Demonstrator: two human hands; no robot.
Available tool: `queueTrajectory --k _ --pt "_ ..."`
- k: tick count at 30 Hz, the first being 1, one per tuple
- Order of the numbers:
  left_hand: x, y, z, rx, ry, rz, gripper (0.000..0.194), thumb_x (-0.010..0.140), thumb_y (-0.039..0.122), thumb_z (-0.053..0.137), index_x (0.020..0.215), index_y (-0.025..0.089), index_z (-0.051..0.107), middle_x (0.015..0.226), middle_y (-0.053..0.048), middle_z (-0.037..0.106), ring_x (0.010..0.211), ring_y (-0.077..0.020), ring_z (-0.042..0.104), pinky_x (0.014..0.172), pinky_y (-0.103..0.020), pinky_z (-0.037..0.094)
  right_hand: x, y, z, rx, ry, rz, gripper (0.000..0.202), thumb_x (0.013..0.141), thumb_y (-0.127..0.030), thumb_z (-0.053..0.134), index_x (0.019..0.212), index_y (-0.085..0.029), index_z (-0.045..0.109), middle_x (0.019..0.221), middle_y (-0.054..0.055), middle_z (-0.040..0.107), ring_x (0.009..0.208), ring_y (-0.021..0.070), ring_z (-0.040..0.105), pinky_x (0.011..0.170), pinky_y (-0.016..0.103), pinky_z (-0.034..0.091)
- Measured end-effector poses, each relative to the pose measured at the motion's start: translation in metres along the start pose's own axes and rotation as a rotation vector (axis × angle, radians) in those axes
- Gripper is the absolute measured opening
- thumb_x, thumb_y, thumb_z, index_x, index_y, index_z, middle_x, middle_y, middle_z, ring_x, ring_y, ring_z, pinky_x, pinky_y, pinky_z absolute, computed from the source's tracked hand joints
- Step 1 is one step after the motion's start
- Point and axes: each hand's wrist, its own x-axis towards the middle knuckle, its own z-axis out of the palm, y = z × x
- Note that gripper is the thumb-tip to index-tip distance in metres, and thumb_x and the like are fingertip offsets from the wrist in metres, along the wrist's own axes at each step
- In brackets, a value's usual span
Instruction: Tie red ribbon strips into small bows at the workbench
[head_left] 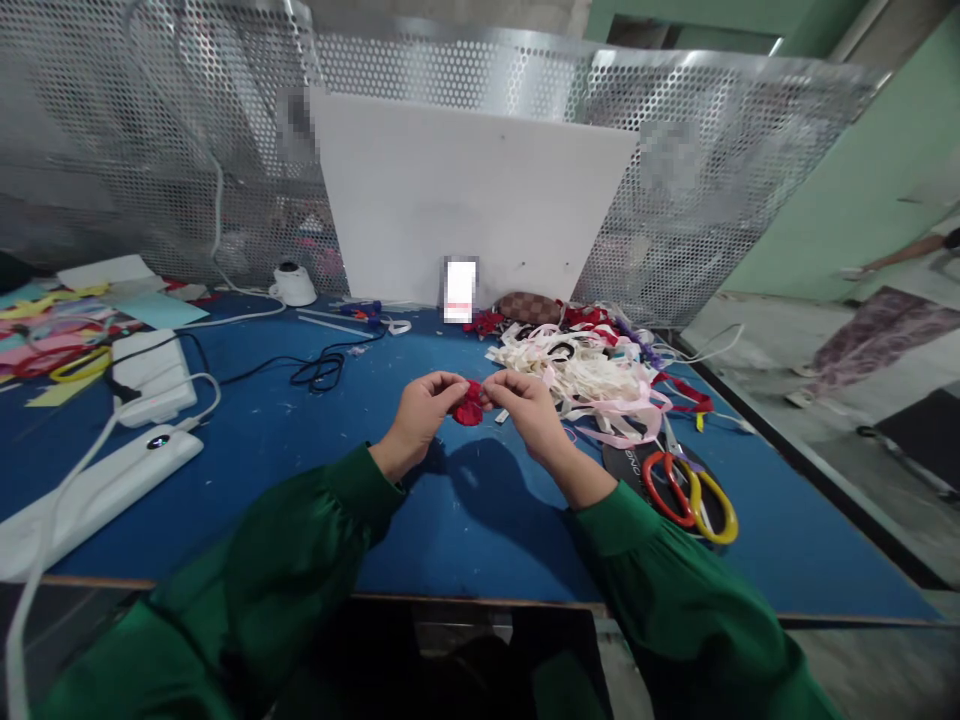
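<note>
Two green sleeves [292, 550] lie nearest the camera, one entering at lower left, one at lower right. Both forearms slant inward and upward, and the two hands meet near the centre of the frame. Left hand [420, 415]: wrist slightly bent, thumb and forefinger pinched on the left edge of one red fabric piece [469, 410]. Right hand [532, 412]: thumb and forefinger pinched at the right edge of that piece, other fingers curled. Red piece sits between both sets of fingertips at frame centre, above one blue table [795, 530] on which shadows fall.

Right of centre: one mixed heap of ribbons [592, 365], mainly white and pink; individual strips cannot be counted. Behind it, one brown checked pouch [530, 307]. Nearer, two scissor handle loops, one red [651, 488] and one yellow [733, 520]; whether they form one pair cannot be told.

Left side: one long white box [97, 500], one white block [172, 375] just above it, one black cable [319, 372]. Upper centre: one lit phone [460, 290], one white board [480, 190]. Right edge: one other person [874, 330], partly visible.
</note>
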Motion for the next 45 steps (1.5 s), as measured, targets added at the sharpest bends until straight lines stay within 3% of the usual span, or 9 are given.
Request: queueTrajectory --k 9,24,32,39,45 --pt "0.0012 -0.0001 -0.0007 -0.03 0.019 -0.027 0.025 0.066 0.035 0.077 0.075 0.013 0.069 0.067 -0.003 0.066 0.057 -0.011 0.055 0.058 -0.025 0.043 -0.0006 -0.0013 0.0013 -0.079 0.024 0.01 0.017 0.071 -0.035 0.07 0.07 -0.018 0.066 0.06 0.0 0.06 0.057 0.0124 0.05 0.058 0.027 0.04" --pt "0.0015 -0.0006 -0.0013 -0.064 -0.013 -0.056 0.023 0.065 0.033 0.078 0.074 0.014 0.07 0.064 -0.001 0.064 0.056 -0.0101 0.053 0.06 -0.026 0.045 -0.0002 0.0002 0.0036 0.12 0.049 0.094 0.017 0.067 -0.033 0.073 0.072 -0.017 0.069 0.064 0.0 0.065 0.061 0.013 0.057 0.066 0.029 0.048" --pt "-0.0004 0.0014 -0.0024 -0.071 -0.013 -0.084 0.028 0.066 0.036 0.079 0.078 0.013 0.071 0.072 -0.006 0.07 0.063 -0.015 0.062 0.064 -0.029 0.049 0.0019 -0.002 0.0045 0.122 0.059 0.123 0.016 0.064 -0.032 0.074 0.069 -0.018 0.068 0.061 0.0 0.064 0.059 0.0124 0.056 0.063 0.028 0.046" --pt "0.0004 -0.0002 -0.0045 -0.014 -0.029 -0.086 0.032 0.063 0.042 0.081 0.074 0.013 0.074 0.071 -0.007 0.071 0.066 -0.0171 0.064 0.069 -0.031 0.05 0.0026 -0.0002 0.005 0.076 0.052 0.075 0.016 0.065 -0.032 0.073 0.068 -0.017 0.067 0.061 0.0 0.064 0.056 0.0117 0.054 0.059 0.026 0.044" --pt "-0.0001 -0.0045 -0.0041 0.008 -0.098 -0.133 0.035 0.065 0.042 0.08 0.085 0.014 0.077 0.078 -0.008 0.072 0.072 -0.0181 0.064 0.072 -0.031 0.049 0.0018 0.0062 0.0074 0.045 0.109 0.02 0.017 0.068 -0.034 0.07 0.069 -0.017 0.065 0.057 -0.002 0.06 0.054 0.0111 0.051 0.055 0.025 0.04"
